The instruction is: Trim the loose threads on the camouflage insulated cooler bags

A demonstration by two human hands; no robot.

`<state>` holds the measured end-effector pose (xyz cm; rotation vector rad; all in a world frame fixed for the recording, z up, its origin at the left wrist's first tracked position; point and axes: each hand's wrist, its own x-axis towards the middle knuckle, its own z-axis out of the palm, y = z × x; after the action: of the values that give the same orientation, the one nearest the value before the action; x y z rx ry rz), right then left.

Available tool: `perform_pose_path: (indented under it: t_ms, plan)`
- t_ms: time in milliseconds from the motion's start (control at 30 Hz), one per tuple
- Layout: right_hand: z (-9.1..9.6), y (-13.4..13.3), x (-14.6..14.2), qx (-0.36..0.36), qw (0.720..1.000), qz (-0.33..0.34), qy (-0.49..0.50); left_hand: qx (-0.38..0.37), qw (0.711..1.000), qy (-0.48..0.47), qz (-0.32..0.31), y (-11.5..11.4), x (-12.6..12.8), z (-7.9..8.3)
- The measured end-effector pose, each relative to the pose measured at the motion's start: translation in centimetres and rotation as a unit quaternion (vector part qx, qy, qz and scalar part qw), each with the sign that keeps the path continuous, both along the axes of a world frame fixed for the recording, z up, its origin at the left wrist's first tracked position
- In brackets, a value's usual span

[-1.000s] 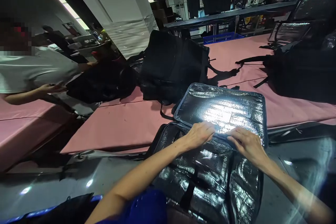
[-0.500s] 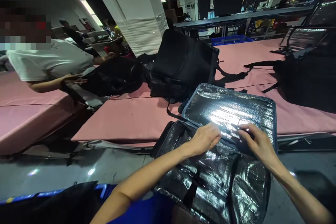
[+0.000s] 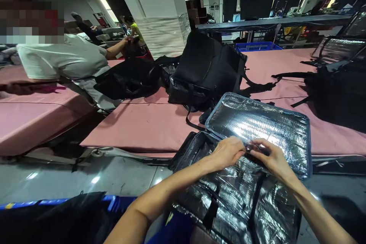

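Note:
An insulated bag lies open before me, its body point(image 3: 228, 202) lined with crinkled silver foil. Its foil-faced lid point(image 3: 274, 122), bound in dark trim, is folded back onto the pink table. My left hand point(image 3: 230, 152) is closed at the seam between lid and body, fingers curled under; what they grip is hidden. Close beside it, my right hand point(image 3: 270, 158) has thumb and fingers pinched together at the same seam. Something small and dark shows at those fingertips, too unclear to name.
Black backpacks point(image 3: 206, 68) are heaped on the pink table point(image 3: 140, 126), with another dark bag point(image 3: 340, 91) at the right. A co-worker in a white shirt point(image 3: 63, 57) stands at the left. A blue crate point(image 3: 259, 46) sits behind; dark fabric covers a blue bin point(image 3: 113, 202) at lower left.
My right hand has come in leftward, closer to my left hand, its fingers nearly meeting it at the seam. The co-worker's arms have moved apart. The view has shifted slightly.

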<state>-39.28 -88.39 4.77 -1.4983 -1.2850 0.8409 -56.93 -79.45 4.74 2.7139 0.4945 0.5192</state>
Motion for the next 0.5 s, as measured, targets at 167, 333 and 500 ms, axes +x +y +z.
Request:
perform_pose_path:
  t_ms: [167,333,500]
  plan:
    - [-1.4,-0.5,2.7,-0.008,0.994,-0.046,-0.104,0.158,0.987,-0.018,0.023,3.0,-5.4,-0.9]
    - [-2.3,0.0,1.1,0.091,0.927,0.058,-0.358,0.230,0.972,-0.044,-0.002,2.9,-8.6,-2.9]
    - [-2.0,0.1,-0.8,0.196,0.823,0.090,-0.525,0.188,0.978,-0.073,0.042,1.8,-8.0,-3.4]
